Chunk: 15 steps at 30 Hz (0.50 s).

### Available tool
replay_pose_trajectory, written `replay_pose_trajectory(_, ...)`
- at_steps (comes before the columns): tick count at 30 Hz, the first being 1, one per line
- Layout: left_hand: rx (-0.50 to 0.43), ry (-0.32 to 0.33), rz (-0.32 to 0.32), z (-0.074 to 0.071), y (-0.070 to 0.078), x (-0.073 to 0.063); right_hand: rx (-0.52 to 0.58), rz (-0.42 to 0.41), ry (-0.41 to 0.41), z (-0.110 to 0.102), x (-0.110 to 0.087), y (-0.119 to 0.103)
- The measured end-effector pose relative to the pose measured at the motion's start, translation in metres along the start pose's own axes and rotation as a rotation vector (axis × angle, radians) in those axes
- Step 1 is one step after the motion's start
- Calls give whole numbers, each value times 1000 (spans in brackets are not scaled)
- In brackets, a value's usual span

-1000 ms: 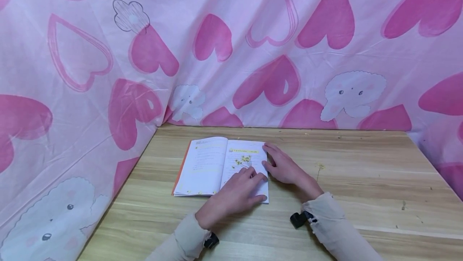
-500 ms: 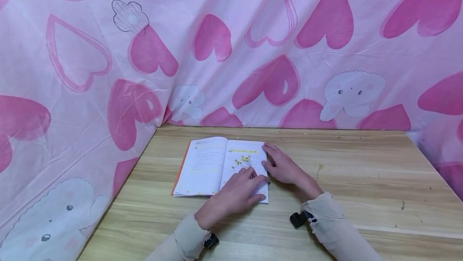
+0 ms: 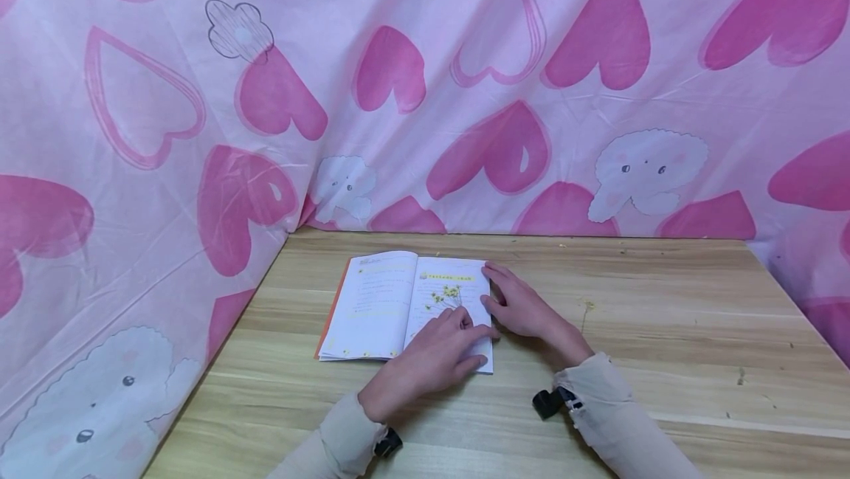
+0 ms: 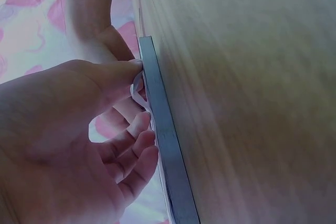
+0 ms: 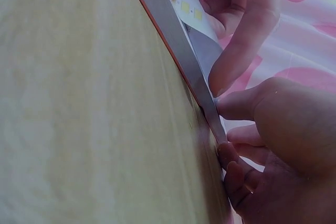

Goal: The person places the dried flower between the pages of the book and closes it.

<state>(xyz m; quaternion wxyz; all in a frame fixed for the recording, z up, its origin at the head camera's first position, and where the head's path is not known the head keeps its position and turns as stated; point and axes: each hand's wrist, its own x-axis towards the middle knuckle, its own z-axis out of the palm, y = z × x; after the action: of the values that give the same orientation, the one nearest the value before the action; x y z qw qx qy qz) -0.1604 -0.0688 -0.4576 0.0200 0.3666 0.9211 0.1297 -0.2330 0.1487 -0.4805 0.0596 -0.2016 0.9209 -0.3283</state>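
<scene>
An open book (image 3: 375, 309) lies on the wooden table, a small bunch of yellow flowers (image 3: 446, 296) on its right page. My left hand (image 3: 432, 353) reaches over the lower part of that page, hiding the flower stems. Its thumb sits at the lower right edge, and the index finger reaches past the edge. A page (image 5: 197, 22) bows up between that thumb and index finger. My right hand (image 3: 524, 305) holds the book's upper right edge, thumb against the page side. In the right wrist view its curled fingers (image 5: 236, 179) meet the book's edge.
A single yellow flower sprig (image 3: 587, 308) lies on the table (image 3: 664, 331) right of the right hand. Small plant bits (image 3: 741, 376) are scattered farther right. A pink heart-patterned cloth (image 3: 398, 132) hangs behind and along the left side.
My left index finger has slid slightly right, past the page's right edge. My right hand, the book and the flowers stay in place.
</scene>
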Motion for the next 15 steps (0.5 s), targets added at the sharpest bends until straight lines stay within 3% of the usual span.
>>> replay_pose_trajectory(15, -30, 72, -40, -3, 4, 2, 38, 12, 11, -2, 2, 2)
